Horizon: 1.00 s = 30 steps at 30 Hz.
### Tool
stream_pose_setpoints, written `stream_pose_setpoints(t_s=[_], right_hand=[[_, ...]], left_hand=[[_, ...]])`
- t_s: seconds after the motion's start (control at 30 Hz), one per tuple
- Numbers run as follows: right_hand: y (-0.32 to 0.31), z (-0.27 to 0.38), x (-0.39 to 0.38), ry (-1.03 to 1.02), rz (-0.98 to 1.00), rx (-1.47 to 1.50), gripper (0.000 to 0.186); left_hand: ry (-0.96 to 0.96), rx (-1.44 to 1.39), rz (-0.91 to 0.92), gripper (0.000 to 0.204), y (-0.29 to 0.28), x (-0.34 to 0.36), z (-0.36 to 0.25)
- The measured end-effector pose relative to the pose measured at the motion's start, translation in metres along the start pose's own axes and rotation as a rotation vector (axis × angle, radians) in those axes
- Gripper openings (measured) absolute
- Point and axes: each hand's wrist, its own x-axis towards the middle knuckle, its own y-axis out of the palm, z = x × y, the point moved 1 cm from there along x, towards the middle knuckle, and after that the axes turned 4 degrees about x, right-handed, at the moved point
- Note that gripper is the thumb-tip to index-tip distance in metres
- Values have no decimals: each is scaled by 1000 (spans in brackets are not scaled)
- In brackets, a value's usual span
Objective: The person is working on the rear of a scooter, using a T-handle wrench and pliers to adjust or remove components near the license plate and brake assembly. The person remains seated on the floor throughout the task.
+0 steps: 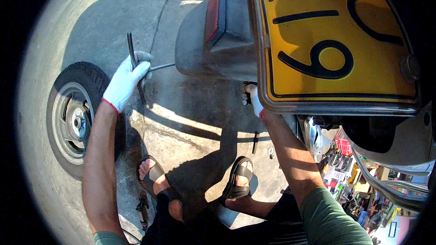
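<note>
My left hand [130, 77], in a white glove with a red cuff, is closed around the dark crossbar of a T-handle wrench [130, 45]. The wrench's thin shaft runs right, and its far end is hidden behind the grey rear mudguard [195, 50] of a motorbike. Below that mudguard, beside the yellow number plate [299, 88], is my gloved right hand [255, 97]. Its fingers are curled at a dark part in the shade, which I cannot make out. A red reflector [214, 13] sits on the mudguard.
A removed wheel with its tyre [86, 75] rests on the concrete at the left. Between my right foot and right forearm lie a dark rod [255, 142] and a small round metal piece [271, 151]. Another long tool [143, 211] is by my left leg. Mixed goods [347, 177] crowd the lower right.
</note>
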Motion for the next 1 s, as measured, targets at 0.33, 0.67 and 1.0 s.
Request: stream_pose_setpoints(t_s=[0.33,0.67,1.0], right_hand=[[28,13,-14,108,1,-218,15],[-48,-36,57,88,-123,151,5],[42,31,-19,176,-47,-220,4]], left_hand=[[122,731,-255,30,-25,34,-1],[-71,340,-181,40,-21,75,32],[397,657,-159,42,-37,34,6]])
